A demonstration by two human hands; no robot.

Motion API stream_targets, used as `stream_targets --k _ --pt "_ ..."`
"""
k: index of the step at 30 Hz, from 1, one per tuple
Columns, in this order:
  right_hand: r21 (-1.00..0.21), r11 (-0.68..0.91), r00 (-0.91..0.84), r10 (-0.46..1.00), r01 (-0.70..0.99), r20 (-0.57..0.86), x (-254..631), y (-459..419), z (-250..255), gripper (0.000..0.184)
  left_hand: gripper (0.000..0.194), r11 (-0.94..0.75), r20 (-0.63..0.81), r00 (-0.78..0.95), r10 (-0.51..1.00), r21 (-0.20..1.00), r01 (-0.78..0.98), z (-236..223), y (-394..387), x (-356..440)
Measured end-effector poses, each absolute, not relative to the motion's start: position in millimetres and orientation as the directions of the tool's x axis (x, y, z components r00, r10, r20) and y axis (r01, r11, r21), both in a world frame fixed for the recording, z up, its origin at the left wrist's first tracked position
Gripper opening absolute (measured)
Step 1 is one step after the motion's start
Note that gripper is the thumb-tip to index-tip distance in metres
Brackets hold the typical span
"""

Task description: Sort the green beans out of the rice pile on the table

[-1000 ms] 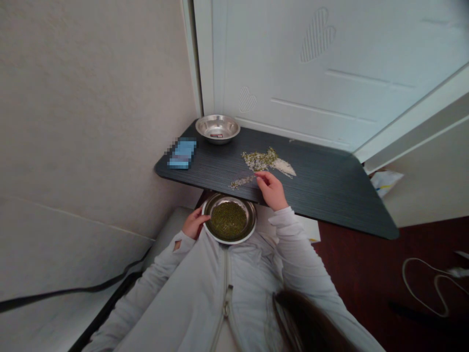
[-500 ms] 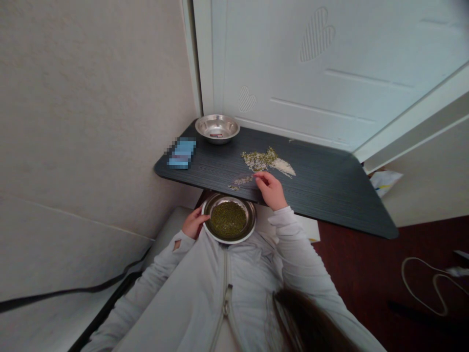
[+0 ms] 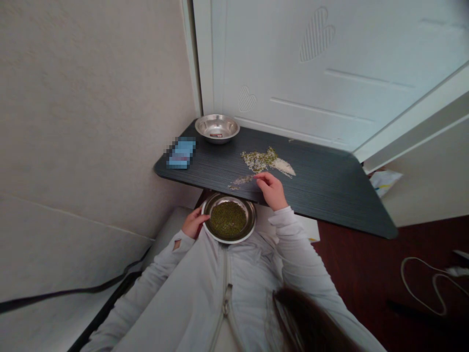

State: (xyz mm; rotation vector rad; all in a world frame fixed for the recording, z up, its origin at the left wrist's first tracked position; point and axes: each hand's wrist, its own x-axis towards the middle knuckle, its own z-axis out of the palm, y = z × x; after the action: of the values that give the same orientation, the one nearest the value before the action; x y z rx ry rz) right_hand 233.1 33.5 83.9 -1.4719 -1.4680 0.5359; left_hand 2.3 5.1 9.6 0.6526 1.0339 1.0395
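Note:
My left hand (image 3: 193,223) grips the rim of a steel bowl (image 3: 250,226) full of green beans, held just below the near edge of the black table (image 3: 330,190). My right hand (image 3: 271,188) rests on the table with its fingers stretched toward a small strip of mixed grains (image 3: 240,181) near the table edge. A larger pile of green beans and white rice (image 3: 268,161) lies just beyond the fingertips.
An empty steel bowl (image 3: 217,128) stands at the table's far left corner, with a blue box (image 3: 180,153) beside it. A white door rises behind the table and a wall is on the left. A white cable (image 3: 425,286) lies on the red-brown floor at right.
My right hand's fingers have shifted slightly over the small strip of grains, which has drawn a little toward the table edge. The left hand and bowl have stayed put.

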Motion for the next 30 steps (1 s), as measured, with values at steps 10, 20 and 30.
stream_targets --k 10,20,30 --pt "-0.854 0.195 0.066 0.964 0.482 0.257 231.5 33.4 83.4 0.018 0.046 0.393 -0.370 0.136 0.919 0.837 -0.381 8.7 4.5 1.6" --pt "-0.832 0.160 0.159 0.946 0.531 0.283 230.6 34.2 82.1 0.019 0.052 0.388 -0.376 0.107 0.920 0.849 -0.358 14.7 3.5 3.1" --pt "-0.848 0.126 0.292 0.904 0.514 0.311 232.3 35.0 82.6 0.019 0.047 0.407 -0.389 0.121 0.913 0.851 -0.333 15.0 3.3 3.2"
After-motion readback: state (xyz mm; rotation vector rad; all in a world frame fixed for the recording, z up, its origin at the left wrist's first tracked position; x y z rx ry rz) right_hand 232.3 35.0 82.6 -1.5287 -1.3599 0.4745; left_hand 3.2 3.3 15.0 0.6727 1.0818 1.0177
